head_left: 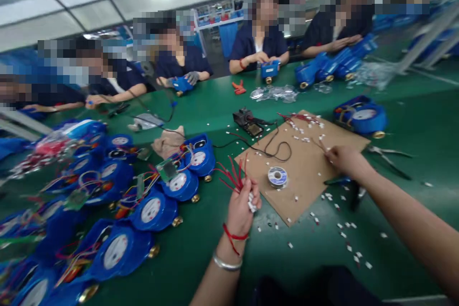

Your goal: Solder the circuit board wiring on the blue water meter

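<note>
My left hand (pixel 244 210) is closed round a bundle of red wires (pixel 234 175). Their loose ends fan out above the fingers, and white connectors (pixel 252 204) stick out by the palm. Over the right side of a brown cardboard sheet (pixel 304 191), my right hand (pixel 344 160) has its fingertips pinched together; what they hold, if anything, is too blurred to make out. More red wires with white connectors (pixel 303 123) lie scattered at the sheet's far corner. A solder spool (pixel 277 177) stands on the cardboard between my hands.
Blue water meters (pixel 152 210) with exposed wiring crowd the left; another blue meter (pixel 362 115) sits at the right. A black soldering-iron stand (pixel 247 122) is beyond the sheet. Pliers (pixel 389 158) and small white pieces (pixel 346 234) lie at right. Several co-workers (pixel 258 43) sit opposite.
</note>
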Available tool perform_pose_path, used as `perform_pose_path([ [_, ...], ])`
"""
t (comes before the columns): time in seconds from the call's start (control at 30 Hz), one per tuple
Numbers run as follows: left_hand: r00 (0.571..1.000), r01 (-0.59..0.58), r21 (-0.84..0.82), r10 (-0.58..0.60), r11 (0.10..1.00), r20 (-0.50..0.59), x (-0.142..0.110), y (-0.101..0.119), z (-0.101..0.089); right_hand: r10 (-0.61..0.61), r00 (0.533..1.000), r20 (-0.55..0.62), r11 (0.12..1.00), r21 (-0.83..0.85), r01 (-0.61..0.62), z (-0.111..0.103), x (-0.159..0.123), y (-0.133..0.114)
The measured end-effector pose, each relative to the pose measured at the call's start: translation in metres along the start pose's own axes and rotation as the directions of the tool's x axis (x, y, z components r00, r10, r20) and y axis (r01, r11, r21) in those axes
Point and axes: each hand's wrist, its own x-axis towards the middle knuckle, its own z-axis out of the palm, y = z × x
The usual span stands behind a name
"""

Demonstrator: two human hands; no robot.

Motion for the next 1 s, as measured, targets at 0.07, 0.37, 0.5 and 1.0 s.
perform_pose_path([
  [0.07,1.000,0.017,0.001,-0.017,1.000,0.002,0.000,0.002,0.002,0.084,0.995,0.056,0.995,-0.057,-0.081,-0.011,0.002,-0.009],
  [0.37,1.000,-0.005,0.094,0.007,0.996,-0.018,-0.004,0.003,0.006,-0.219,0.818,0.531,0.796,0.583,-0.165,-0.071,-0.039,-0.135],
  [0.5,0.997,0.053,0.035,-0.055,0.998,0.049,-0.005,-0.001,0.009,-0.242,0.774,0.585,0.701,0.657,-0.277,-0.053,-0.060,-0.177],
  [1.0,1.000,0.008,-0.075,-0.010,0.997,-0.029,-0.001,0.011,0.001,0.187,0.981,0.048,0.930,-0.330,-0.161,-0.039,-0.002,-0.106],
])
